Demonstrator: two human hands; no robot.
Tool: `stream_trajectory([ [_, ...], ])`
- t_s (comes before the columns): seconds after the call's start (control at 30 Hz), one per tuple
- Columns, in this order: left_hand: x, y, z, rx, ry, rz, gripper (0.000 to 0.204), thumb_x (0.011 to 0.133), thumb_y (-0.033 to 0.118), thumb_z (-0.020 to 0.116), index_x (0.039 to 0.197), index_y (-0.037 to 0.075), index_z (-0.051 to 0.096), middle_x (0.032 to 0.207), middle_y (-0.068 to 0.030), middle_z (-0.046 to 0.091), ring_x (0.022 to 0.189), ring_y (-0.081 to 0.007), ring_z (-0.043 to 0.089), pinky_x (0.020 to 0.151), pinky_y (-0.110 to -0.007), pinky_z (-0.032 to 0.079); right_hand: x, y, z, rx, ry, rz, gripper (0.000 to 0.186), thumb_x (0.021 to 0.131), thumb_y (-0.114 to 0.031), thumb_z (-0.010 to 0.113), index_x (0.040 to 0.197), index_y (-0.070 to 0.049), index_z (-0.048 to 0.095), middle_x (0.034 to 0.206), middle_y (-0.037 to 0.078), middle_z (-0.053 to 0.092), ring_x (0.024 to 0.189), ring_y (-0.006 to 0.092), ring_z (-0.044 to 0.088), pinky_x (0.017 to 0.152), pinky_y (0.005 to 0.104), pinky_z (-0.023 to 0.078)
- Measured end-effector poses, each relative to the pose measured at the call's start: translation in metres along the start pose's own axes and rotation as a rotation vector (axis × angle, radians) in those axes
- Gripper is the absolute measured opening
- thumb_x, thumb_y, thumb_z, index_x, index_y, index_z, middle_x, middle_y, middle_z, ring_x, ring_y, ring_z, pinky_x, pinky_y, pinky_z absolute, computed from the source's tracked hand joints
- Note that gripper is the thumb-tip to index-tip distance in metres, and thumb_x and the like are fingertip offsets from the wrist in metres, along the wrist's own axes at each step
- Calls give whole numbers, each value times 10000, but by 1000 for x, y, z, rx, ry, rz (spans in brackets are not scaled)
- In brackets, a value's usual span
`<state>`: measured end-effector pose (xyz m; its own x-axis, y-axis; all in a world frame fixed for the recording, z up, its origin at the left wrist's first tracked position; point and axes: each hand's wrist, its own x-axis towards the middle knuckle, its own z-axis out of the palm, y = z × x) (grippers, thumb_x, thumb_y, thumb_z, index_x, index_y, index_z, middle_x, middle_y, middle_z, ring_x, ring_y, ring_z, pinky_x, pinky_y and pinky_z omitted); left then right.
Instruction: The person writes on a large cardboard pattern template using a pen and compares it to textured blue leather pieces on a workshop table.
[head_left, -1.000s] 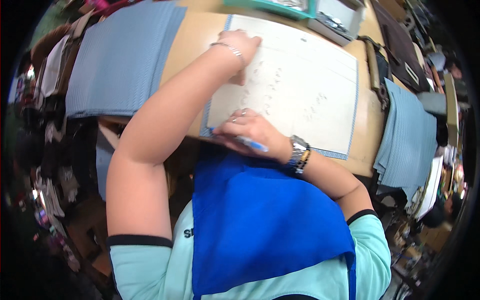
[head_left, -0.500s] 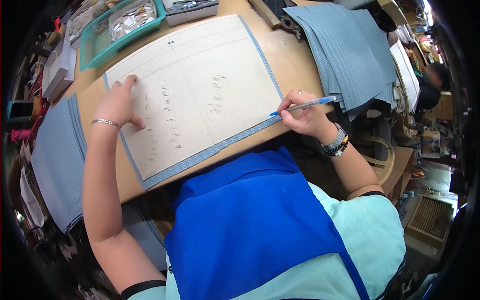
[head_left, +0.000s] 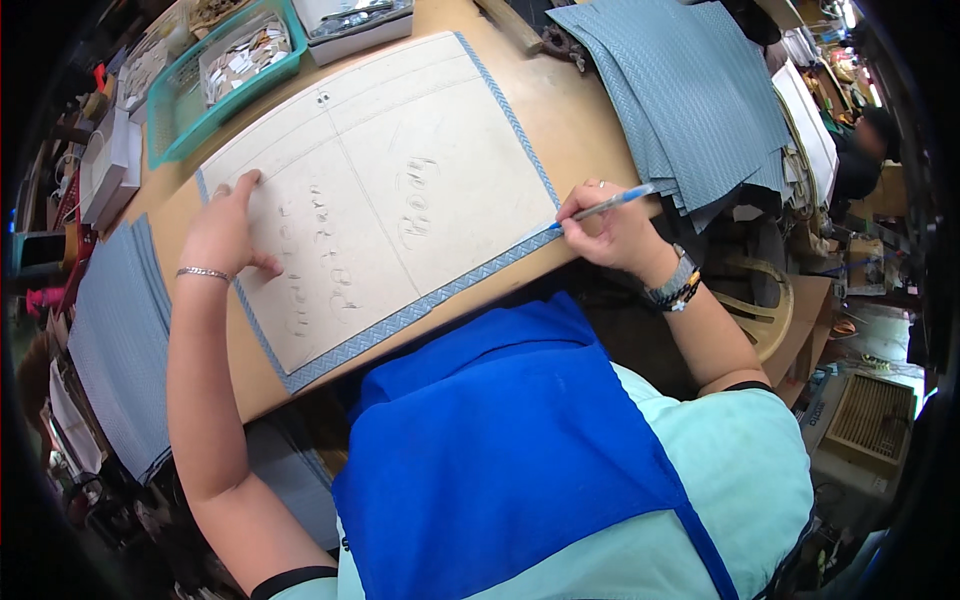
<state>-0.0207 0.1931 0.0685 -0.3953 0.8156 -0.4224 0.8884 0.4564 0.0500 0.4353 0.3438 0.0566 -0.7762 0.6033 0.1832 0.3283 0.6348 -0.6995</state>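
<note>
A cream cardboard template (head_left: 450,130) with pencilled lines and handwriting lies flat on the tan table. Blue woven-patterned sheet material (head_left: 440,303) shows as a narrow border along its near, left and right edges. My left hand (head_left: 224,228) presses on the template's left side, thumb and fingers spread. In my right hand (head_left: 612,232) is a blue-capped ballpoint pen (head_left: 605,203), slanted, its tip at the template's near right corner. Whether the tip touches the blue material is too small to tell.
Several blue sheets (head_left: 680,100) are stacked at the far right, more blue sheets (head_left: 115,330) at the left. A teal basket (head_left: 160,130) of small pieces and a grey box (head_left: 360,43) stand at the back. A chair (head_left: 765,310) is right; a person (head_left: 862,150) sits beyond.
The whole view has shifted a little. The pen tip has moved slightly to the right, to the template's corner, and the pen stands a bit steeper. My left hand stays on the template.
</note>
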Motion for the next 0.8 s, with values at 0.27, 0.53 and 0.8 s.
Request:
stream_trajectory([
  [0.27, -4, 5, -5, 62, -12, 18, 1306, 366, 278, 1063, 1504, 167, 431, 1363, -273, 605, 1210, -436, 649, 1028, -463, 547, 89, -35, 49, 254, -164, -181, 29, 859, -58, 691, 870, -31, 688, 767, 74, 711, 717, 176, 683, 663, 316, 522],
  [0.53, -7, 5, -11, 133, 12, 11, 1298, 359, 382, 1060, 1486, 176, 450, 1328, -271, 616, 1153, -411, 686, 970, -439, 571, 268, -15, 135, 333, 40, 40, 224, 889, -238, 719, 926, -17, 701, 791, 75, 728, 735, 140, 673, 707, 312, 546],
  [0.8, -7, 4, -6, 124, 8, 18, 1286, 367, 393, 1057, 1485, 166, 461, 1315, -257, 613, 1114, -405, 697, 930, -438, 587, 283, -31, 145, 182, 3, -43, 192, 876, -211, 709, 898, -21, 696, 720, 92, 716, 683, 176, 700, 677, 331, 553],
])
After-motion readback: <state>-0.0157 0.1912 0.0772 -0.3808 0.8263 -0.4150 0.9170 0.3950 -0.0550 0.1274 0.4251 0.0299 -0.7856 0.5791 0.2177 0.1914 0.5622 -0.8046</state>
